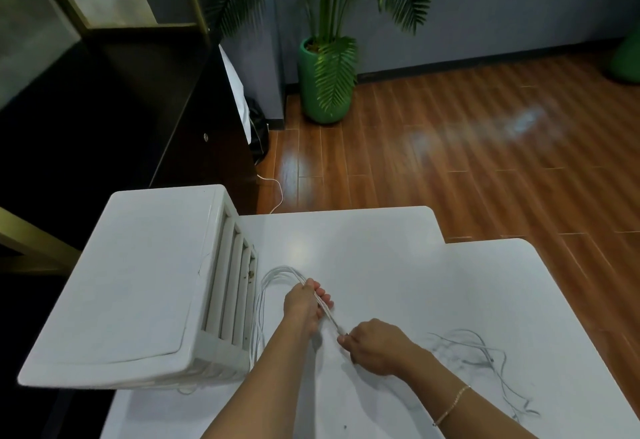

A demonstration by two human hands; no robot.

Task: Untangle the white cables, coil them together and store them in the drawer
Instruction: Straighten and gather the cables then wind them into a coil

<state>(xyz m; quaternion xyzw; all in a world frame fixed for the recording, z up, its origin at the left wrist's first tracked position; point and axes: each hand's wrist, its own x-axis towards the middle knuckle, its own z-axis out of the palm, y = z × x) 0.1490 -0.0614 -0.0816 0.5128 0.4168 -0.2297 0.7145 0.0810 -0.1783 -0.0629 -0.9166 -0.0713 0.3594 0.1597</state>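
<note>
A bundle of white cables (277,274) loops over the white table (398,265), arching left toward the drawer unit. My left hand (304,303) grips the bundle near the top of the loop. From there the strands run taut down to my right hand (375,347), which pinches them between its fingers. Loose cable ends (485,355) trail in a tangle across the table to the right of my right hand. The white drawer unit (138,282) stands on the left of the table, its stacked drawer fronts (230,286) facing the cables. More strands hang down beside these fronts.
A dark cabinet (138,109) stands behind the drawer unit. A potted palm in a green pot (325,85) sits on the wooden floor beyond the table. Another white cord (277,192) lies on the floor near the cabinet.
</note>
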